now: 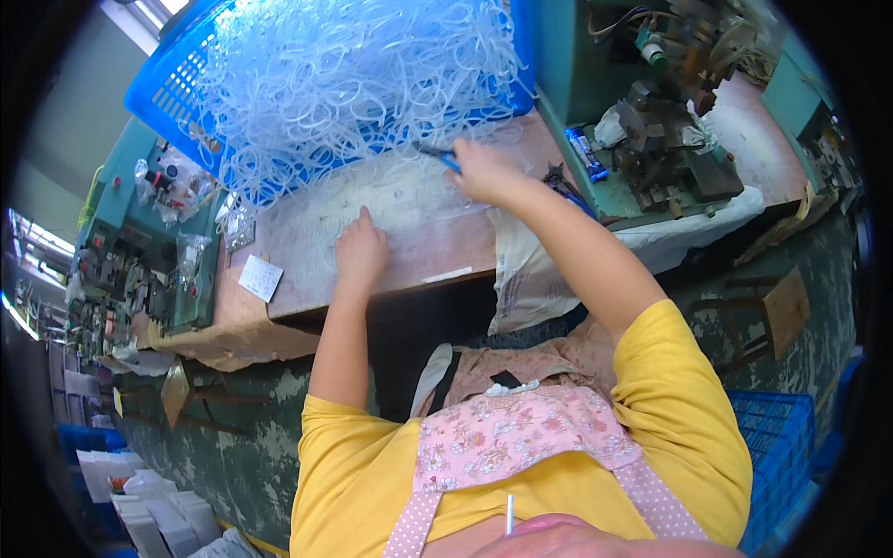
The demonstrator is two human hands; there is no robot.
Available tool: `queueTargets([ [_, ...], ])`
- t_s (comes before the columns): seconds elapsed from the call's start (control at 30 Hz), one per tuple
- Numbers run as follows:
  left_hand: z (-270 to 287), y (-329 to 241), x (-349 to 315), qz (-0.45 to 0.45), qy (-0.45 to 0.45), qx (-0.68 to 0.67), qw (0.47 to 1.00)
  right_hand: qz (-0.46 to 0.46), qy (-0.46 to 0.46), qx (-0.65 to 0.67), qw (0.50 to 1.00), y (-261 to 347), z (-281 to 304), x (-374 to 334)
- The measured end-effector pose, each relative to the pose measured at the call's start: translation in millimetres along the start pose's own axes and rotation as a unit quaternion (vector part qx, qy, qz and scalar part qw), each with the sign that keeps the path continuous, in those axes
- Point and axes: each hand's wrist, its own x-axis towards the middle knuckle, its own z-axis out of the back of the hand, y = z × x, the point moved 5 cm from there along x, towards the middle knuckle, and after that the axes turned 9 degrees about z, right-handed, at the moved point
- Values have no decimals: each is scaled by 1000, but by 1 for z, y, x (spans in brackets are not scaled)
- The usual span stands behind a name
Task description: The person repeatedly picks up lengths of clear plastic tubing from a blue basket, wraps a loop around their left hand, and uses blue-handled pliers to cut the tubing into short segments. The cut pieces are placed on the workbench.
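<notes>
A heap of clear, thin plastic tube-like loops (353, 74) fills and spills over a blue plastic basket (141, 93). My left hand (361, 249) rests on the worktable (400, 249) in front of it. Its index finger is stretched out toward the loops and the other fingers are bent; nothing shows in it. My right hand (486, 173), to the right, is closed round a slim hand tool (439, 154) with a dark tip and a blue handle. That tip points left, at the front edge of the heap. Its exact kind is hard to make out.
Blue-handled pliers (566, 186) lie right of my right hand, beside a small blue packet (586, 154). A greenish machine (665, 153) stands at the right, more machinery (139, 270) at the left. A white paper slip (259, 278) lies near the table's front edge.
</notes>
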Motion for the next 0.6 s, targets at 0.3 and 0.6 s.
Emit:
queueTargets([
  [0.3,-12,8,-33,173,317,-818,448,-89,76,446,887,0,-1,-112],
  [0.6,-21,-40,-109,314,348,-844,262,27,-69,355,932,35,-10,-172],
])
